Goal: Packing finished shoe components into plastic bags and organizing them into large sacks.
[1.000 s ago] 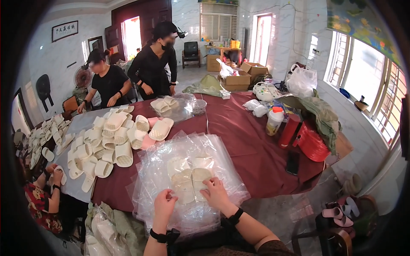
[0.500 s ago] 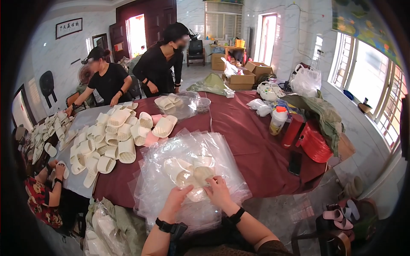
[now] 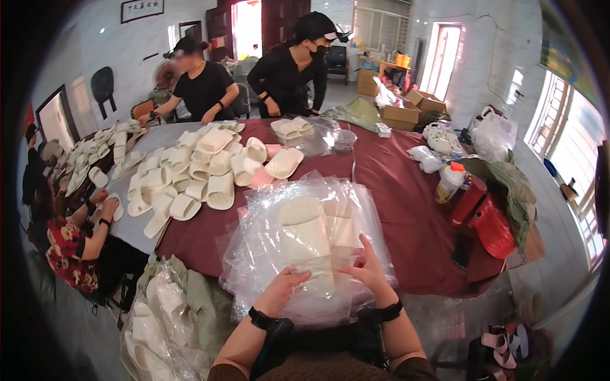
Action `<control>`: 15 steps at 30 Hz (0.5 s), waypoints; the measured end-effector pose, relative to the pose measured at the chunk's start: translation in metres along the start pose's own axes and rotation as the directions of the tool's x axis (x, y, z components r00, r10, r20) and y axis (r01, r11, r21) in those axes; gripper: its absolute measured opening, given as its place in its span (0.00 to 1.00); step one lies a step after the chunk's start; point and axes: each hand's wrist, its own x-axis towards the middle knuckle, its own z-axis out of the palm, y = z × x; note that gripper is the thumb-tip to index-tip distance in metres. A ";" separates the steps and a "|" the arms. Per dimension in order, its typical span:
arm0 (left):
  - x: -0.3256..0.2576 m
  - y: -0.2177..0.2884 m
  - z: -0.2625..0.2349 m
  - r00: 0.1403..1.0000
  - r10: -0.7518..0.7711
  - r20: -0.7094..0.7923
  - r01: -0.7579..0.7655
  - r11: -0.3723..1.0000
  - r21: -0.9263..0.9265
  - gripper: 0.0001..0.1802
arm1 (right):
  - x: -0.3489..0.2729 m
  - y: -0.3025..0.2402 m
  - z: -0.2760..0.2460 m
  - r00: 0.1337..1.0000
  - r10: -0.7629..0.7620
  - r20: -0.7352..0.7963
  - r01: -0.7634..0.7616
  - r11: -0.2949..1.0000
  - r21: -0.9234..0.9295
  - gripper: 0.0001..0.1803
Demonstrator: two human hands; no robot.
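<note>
We press left hand [image 3: 283, 289] and right hand [image 3: 363, 272] flat on slippers [image 3: 309, 238], low middle, steadying bag [image 3: 267, 254].

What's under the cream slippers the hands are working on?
Under the cream slippers lies a stack of clear plastic bags, spread on the maroon tablecloth. Both hands rest there. The bags hide the cloth beneath.
</note>
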 end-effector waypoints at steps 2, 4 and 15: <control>-0.005 0.006 0.010 1.000 0.019 0.019 -0.019 1.000 -0.014 0.21 | 0.006 0.005 0.002 0.985 -0.082 0.155 0.039 0.964 0.264 0.43; -0.008 0.008 0.012 0.999 0.045 0.011 -0.044 0.998 -0.036 0.23 | 0.002 -0.004 0.014 0.987 -0.081 0.139 0.037 0.955 0.293 0.34; -0.073 0.032 -0.003 0.910 0.399 -0.114 -0.344 0.878 0.332 0.25 | -0.014 -0.049 0.035 0.816 -0.162 0.555 -0.013 0.954 0.298 0.39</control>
